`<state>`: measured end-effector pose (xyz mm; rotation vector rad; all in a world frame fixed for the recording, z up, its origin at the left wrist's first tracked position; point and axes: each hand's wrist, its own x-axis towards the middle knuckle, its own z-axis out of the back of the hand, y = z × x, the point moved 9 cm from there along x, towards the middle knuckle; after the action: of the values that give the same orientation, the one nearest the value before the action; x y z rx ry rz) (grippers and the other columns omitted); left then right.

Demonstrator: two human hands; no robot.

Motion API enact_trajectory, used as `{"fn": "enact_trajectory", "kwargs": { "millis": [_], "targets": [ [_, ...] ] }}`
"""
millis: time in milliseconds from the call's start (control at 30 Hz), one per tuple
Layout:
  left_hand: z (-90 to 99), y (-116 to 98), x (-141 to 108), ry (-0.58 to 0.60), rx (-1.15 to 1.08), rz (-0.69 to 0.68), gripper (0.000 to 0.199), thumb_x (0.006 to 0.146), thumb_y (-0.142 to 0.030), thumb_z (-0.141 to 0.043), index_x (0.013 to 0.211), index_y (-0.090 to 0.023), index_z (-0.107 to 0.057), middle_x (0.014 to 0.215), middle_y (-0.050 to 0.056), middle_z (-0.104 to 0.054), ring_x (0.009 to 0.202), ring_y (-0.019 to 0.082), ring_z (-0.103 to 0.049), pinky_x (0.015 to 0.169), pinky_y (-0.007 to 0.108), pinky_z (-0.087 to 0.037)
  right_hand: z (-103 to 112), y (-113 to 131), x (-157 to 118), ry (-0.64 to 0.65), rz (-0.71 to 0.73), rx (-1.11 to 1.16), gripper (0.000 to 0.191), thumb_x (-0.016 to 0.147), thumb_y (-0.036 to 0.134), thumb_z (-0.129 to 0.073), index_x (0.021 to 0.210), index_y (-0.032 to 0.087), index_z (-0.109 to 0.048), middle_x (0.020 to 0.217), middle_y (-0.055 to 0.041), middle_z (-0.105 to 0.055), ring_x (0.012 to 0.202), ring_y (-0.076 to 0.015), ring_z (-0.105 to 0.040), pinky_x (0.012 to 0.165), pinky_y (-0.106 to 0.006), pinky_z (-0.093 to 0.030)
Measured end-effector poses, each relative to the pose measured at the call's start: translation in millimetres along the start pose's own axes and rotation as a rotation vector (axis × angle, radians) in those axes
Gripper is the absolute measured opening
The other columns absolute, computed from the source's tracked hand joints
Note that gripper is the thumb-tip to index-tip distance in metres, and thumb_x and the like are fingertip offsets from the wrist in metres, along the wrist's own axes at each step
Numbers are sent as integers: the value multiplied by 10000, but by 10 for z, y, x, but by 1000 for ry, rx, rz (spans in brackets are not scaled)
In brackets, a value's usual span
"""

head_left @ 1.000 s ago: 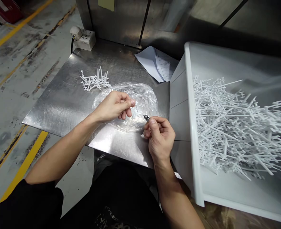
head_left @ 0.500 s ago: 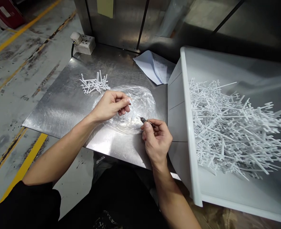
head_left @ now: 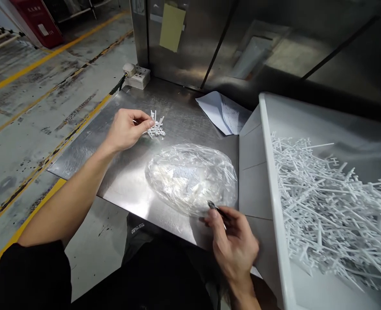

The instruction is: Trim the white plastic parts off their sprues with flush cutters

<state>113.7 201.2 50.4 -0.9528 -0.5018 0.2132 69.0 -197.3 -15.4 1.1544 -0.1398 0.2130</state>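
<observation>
At the far side of the table, my left hand (head_left: 125, 129) is closed in a pinch beside a small pile of white plastic sprues (head_left: 158, 130). Its fingertips overlap the pile, so I cannot make out what is between them. My right hand (head_left: 235, 245), lower and further right, is wrapped round small cutting pliers (head_left: 223, 215). The dark jaws point up and left over the near edge of a clear plastic bag (head_left: 193, 178). Small whitish and bluish pieces show through the crumpled bag, which lies on the metal table.
A large white bin (head_left: 269, 172) full of white sprues (head_left: 332, 206) stands at the right. Folded papers (head_left: 224, 112) lie against it. The metal table (head_left: 83, 150) has a power socket block (head_left: 138, 77) at its back left corner, before a metal panel (head_left: 190, 64).
My left hand has moved left and away from the bag to the small sprue pile. My right hand still holds the cutting pliers. The whole view has shifted.
</observation>
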Motion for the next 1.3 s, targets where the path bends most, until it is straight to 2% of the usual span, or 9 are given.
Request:
{"fn": "enact_trajectory", "kwargs": {
  "millis": [233,400,467,533,600,700,933,1133,1300],
  "targets": [
    [-86,206,-59,46,273,-87,94,879,-291,-807,899,-202,-829,886,73,-748,932,260,-624,917,396,-458,119,-75,-235,-52,58,10,201,975,309,-849,1082,156,-774,804,-85,-856,608,-218,-836,633,-259,-711],
    [-103,-9,-187,-91,543,-240,99,984,-258,-690,1015,-200,-765,1001,91,-722,983,280,-591,885,422,-451,118,-104,-224,-56,85,21,177,980,259,-843,1098,145,-777,806,-69,-854,626,-169,-831,684,-202,-702],
    [-311,-178,-233,-8,645,-386,176,1050,-285,-627,1011,-195,-773,1034,106,-726,1012,292,-590,869,433,-438,119,-102,-226,-51,95,21,175,983,261,-840,1094,143,-775,811,-68,-852,625,-159,-828,679,-185,-694],
    [-589,-282,-268,157,753,-521,231,1082,-320,-618,1028,-195,-804,1111,122,-736,1084,315,-594,894,452,-434,113,-92,-232,-44,109,11,178,988,276,-836,1086,141,-773,808,-68,-849,620,-158,-827,674,-180,-690],
    [-763,-292,-255,279,814,-566,222,1074,-316,-651,1023,-198,-832,1208,135,-734,1176,339,-587,956,482,-432,107,-87,-238,-41,118,-3,188,995,293,-829,1089,141,-771,814,-72,-847,623,-164,-828,676,-191,-693],
    [-780,-251,-174,316,846,-547,208,1045,-278,-689,948,-190,-851,1264,148,-726,1255,365,-576,1028,517,-424,102,-96,-245,-33,120,-18,199,1008,316,-815,1100,146,-768,830,-77,-848,643,-178,-837,685,-214,-701],
    [-593,-140,-63,332,892,-455,214,1001,-188,-665,893,-165,-848,1290,158,-708,1314,403,-552,1079,575,-404,111,-135,-263,-21,113,-27,223,1019,347,-802,1117,150,-764,844,-89,-852,656,-204,-848,678,-243,-708],
    [-792,-175,-32,465,936,-442,273,1051,-239,-626,938,-187,-868,1320,161,-683,1340,405,-529,1117,590,-371,110,-125,-261,-24,111,-28,214,1024,349,-794,1106,153,-761,840,-88,-850,659,-197,-848,688,-229,-706],
    [-836,-113,32,554,986,-328,301,1019,-194,-588,924,-161,-871,1284,187,-707,1318,418,-534,1079,583,-388,91,-79,-243,-15,114,7,196,1016,331,-805,1108,164,-761,844,-69,-847,669,-172,-842,715,-202,-702]
  ]
}}
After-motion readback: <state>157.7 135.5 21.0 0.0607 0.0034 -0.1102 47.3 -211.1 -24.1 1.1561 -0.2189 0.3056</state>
